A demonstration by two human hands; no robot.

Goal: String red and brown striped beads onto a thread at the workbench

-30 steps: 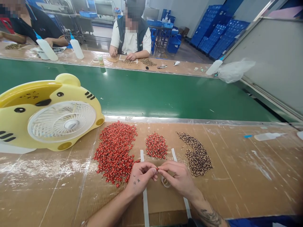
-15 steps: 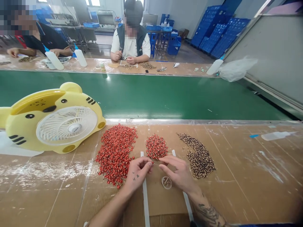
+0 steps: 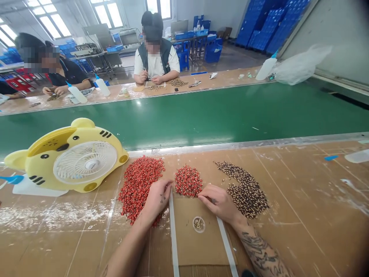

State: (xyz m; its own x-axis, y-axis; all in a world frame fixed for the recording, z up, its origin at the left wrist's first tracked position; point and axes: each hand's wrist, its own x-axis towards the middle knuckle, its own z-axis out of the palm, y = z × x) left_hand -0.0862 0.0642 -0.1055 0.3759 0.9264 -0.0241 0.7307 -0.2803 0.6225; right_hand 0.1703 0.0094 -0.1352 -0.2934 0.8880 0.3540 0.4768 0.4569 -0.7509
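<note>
My left hand [image 3: 158, 195] is closed in a pinch between the large heap of small red pieces [image 3: 141, 179] and the smaller red heap [image 3: 188, 181]. What its fingertips hold, if anything, is too small to make out. At the lower right edge of the smaller heap, my right hand [image 3: 220, 203] has thumb and forefinger pressed together; their contents cannot be made out either. Below and between the hands, a small clear round dish [image 3: 198, 224] with a thin stick in it rests on a cardboard sheet [image 3: 201, 250]. A heap of dark and beige pieces [image 3: 249, 192] lies right of my right hand.
White strips [image 3: 174, 238] flank the cardboard sheet. A yellow animal-shaped fan [image 3: 86, 163] stands at the left, beside a white bottle with a blue tip [image 3: 14, 179]. Beyond the green belt [image 3: 184, 119], people [image 3: 155, 57] work at a far table with squeeze bottles [image 3: 77, 93].
My hands have moved apart: the left went up and left, and the right thumb and forefinger closed together at the small red heap. The view has tilted, and the dish is fully uncovered.
</note>
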